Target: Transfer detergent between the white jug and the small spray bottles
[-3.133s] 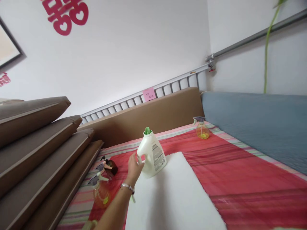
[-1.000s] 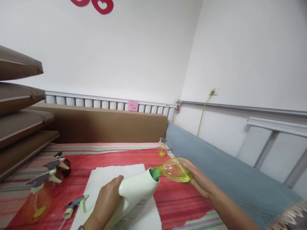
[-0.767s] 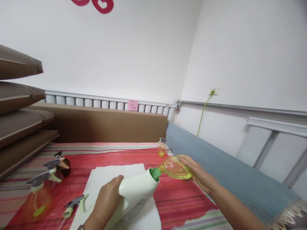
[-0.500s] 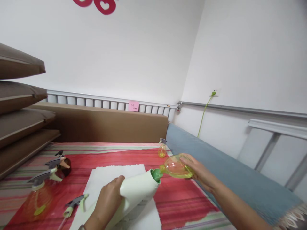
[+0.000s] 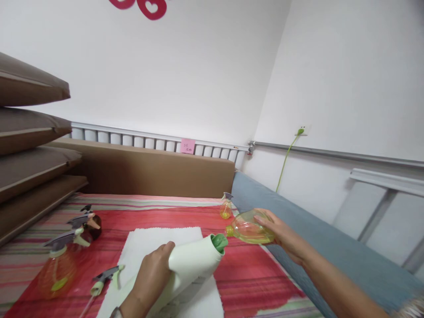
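Observation:
A large pale green bottle [image 5: 195, 265] lies tilted in my left hand [image 5: 154, 271], whose fingers are closed round it. The green spout [image 5: 219, 243] at its mouth points right and up. My right hand [image 5: 274, 229] grips a clear yellow spray bottle [image 5: 250, 227] without its head, held almost level. The neck of that bottle faces the spout, a small gap apart. A loose grey and pale green spray head [image 5: 106, 274] with its tube lies left of my left hand. Beneath the large bottle is a white cloth [image 5: 132, 245].
At the left stand several spray bottles, the nearest one orange [image 5: 58, 276]. Another small yellow spray bottle [image 5: 226, 208] stands near the far right corner. Stacked brown cushions [image 5: 33, 161] rise at the left; a blue padded edge [image 5: 318, 234] runs along the right.
My right hand has drawn the yellow bottle slightly right, so its neck has come away from the green spout. The view has shifted a little; my left hand keeps its hold.

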`<state>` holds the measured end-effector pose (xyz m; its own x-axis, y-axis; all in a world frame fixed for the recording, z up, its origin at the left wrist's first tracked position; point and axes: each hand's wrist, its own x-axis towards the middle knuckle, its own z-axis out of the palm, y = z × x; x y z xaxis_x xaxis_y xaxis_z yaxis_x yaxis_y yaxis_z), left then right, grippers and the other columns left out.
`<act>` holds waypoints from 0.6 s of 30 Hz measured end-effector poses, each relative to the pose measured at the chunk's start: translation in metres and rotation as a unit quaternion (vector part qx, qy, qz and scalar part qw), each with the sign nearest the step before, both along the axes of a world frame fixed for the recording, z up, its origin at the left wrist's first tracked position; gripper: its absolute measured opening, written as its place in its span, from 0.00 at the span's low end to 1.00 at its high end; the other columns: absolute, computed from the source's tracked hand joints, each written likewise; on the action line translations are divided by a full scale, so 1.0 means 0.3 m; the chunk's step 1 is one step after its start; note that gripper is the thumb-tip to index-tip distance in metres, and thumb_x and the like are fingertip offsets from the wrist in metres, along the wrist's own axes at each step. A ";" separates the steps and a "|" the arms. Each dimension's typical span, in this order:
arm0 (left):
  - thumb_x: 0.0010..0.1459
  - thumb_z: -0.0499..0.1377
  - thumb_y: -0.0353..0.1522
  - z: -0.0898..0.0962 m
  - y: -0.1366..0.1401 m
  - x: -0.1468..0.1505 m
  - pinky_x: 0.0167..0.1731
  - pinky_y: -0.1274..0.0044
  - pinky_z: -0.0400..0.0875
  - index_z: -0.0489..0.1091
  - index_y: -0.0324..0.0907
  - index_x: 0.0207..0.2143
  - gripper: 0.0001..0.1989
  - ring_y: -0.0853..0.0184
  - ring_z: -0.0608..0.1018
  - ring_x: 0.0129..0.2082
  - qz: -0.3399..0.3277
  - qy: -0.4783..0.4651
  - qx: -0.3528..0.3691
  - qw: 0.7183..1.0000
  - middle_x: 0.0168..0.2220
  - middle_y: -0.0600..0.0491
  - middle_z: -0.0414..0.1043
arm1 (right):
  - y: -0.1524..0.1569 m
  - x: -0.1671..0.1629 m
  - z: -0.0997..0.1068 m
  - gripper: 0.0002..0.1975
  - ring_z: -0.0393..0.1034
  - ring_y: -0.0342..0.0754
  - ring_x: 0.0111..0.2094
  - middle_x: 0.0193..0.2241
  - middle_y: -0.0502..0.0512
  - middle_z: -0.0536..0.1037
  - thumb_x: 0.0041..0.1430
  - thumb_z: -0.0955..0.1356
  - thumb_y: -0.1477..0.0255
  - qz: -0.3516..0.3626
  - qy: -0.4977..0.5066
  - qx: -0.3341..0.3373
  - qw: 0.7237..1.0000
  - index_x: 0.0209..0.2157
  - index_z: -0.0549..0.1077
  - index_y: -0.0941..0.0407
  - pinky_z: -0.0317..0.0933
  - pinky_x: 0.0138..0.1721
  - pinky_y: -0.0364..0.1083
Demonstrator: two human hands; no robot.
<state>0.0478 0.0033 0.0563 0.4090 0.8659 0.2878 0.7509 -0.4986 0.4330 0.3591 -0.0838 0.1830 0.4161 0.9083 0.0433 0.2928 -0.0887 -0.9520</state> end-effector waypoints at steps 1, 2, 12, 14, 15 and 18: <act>0.42 0.47 0.19 0.000 0.000 0.000 0.34 0.77 0.64 0.65 0.45 0.38 0.21 0.63 0.77 0.38 0.000 -0.002 0.001 1.000 0.36 0.51 0.75 | -0.001 -0.001 0.003 0.25 0.73 0.50 0.36 0.47 0.54 0.73 0.48 0.68 0.54 -0.003 -0.006 -0.001 1.000 0.46 0.64 0.49 0.65 0.25 0.42; 0.42 0.47 0.20 0.001 0.000 0.000 0.34 0.77 0.63 0.65 0.45 0.37 0.20 0.63 0.77 0.38 0.000 -0.003 0.002 1.000 0.35 0.52 0.75 | -0.001 -0.003 0.006 0.25 0.73 0.50 0.36 0.46 0.54 0.74 0.48 0.68 0.54 -0.006 -0.013 -0.002 1.000 0.46 0.64 0.49 0.65 0.25 0.42; 0.45 0.48 0.20 0.005 -0.003 0.002 0.33 0.78 0.63 0.64 0.45 0.36 0.17 0.65 0.76 0.36 -0.002 0.002 0.000 1.000 0.35 0.52 0.75 | -0.004 -0.040 0.026 0.28 0.73 0.54 0.38 0.41 0.55 0.77 0.47 0.67 0.53 -0.005 -0.102 0.001 0.995 0.48 0.64 0.51 0.67 0.33 0.47; 0.45 0.48 0.19 0.007 -0.006 0.003 0.34 0.79 0.63 0.64 0.46 0.36 0.18 0.65 0.76 0.37 0.002 0.008 -0.003 1.000 0.35 0.53 0.74 | -0.004 -0.047 0.031 0.28 0.72 0.55 0.40 0.41 0.56 0.76 0.48 0.66 0.53 0.006 -0.127 0.000 0.992 0.48 0.63 0.52 0.66 0.36 0.48; 0.45 0.48 0.19 0.009 -0.007 0.003 0.34 0.79 0.62 0.64 0.46 0.36 0.18 0.65 0.76 0.37 0.004 0.011 -0.006 1.000 0.35 0.53 0.74 | -0.003 -0.049 0.033 0.29 0.72 0.55 0.40 0.42 0.56 0.76 0.48 0.66 0.53 0.012 -0.141 -0.001 0.990 0.49 0.63 0.52 0.66 0.37 0.48; 0.45 0.48 0.19 0.012 -0.009 0.002 0.34 0.79 0.62 0.64 0.46 0.36 0.18 0.66 0.76 0.37 0.006 0.014 -0.009 1.000 0.35 0.53 0.74 | 0.005 -0.054 0.041 0.30 0.71 0.56 0.42 0.43 0.57 0.76 0.48 0.66 0.53 0.024 -0.185 -0.001 0.983 0.50 0.62 0.53 0.65 0.41 0.50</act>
